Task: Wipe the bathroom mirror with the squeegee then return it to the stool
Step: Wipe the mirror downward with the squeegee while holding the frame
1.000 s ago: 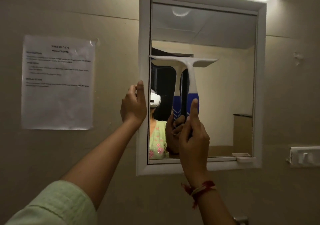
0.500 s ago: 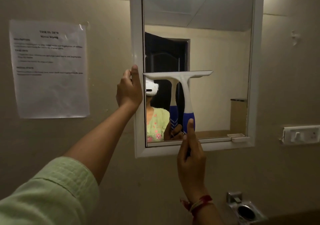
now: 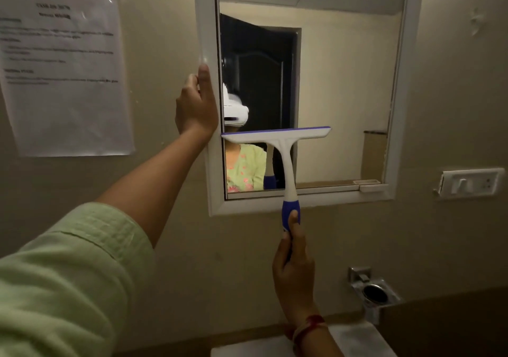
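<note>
White-and-blue squeegee (image 3: 286,164): my right hand (image 3: 294,277) is closed round the blue handle end, blade directly above the grip, lying level across the mirror (image 3: 343,95) glass, left half. Handle axis vertical. Left hand (image 3: 196,106) wraps the mirror's left frame edge. Stool not visible. Remaining glass lies rightward.
</note>
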The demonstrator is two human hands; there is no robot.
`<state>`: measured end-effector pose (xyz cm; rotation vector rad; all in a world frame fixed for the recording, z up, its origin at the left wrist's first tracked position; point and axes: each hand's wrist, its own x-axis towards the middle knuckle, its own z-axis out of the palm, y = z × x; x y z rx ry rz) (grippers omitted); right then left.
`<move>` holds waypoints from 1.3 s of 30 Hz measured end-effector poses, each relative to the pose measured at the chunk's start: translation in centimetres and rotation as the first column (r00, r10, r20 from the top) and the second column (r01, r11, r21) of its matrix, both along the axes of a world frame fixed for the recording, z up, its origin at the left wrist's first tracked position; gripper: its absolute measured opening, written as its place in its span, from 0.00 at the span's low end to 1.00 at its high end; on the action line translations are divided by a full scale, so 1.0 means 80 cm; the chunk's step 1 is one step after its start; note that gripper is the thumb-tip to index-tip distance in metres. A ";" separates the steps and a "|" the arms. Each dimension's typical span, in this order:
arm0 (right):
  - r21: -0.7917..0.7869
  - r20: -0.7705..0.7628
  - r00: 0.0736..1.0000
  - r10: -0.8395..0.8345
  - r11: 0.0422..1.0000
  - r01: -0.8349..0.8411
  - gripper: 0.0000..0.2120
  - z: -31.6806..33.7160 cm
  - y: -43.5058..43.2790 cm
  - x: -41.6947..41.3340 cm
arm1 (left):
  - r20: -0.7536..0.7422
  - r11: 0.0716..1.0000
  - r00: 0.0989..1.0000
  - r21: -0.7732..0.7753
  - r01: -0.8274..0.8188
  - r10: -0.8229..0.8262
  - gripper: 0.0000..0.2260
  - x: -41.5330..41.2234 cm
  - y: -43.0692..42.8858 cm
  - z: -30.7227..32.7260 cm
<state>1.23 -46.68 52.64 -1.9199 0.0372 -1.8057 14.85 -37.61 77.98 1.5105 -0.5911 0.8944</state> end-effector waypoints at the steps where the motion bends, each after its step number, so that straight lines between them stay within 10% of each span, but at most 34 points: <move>1: 0.007 -0.004 1.000 0.002 1.000 -0.002 0.21 -0.005 0.002 -0.002 | 0.000 1.000 1.000 -0.002 -0.003 0.003 0.22 0.000 0.000 0.000; 39: 0.233 -0.143 0.981 0.130 0.968 -0.094 0.24 -0.102 0.026 -0.049 | -0.031 0.999 0.999 0.032 -0.028 0.029 0.23 -0.006 0.002 0.002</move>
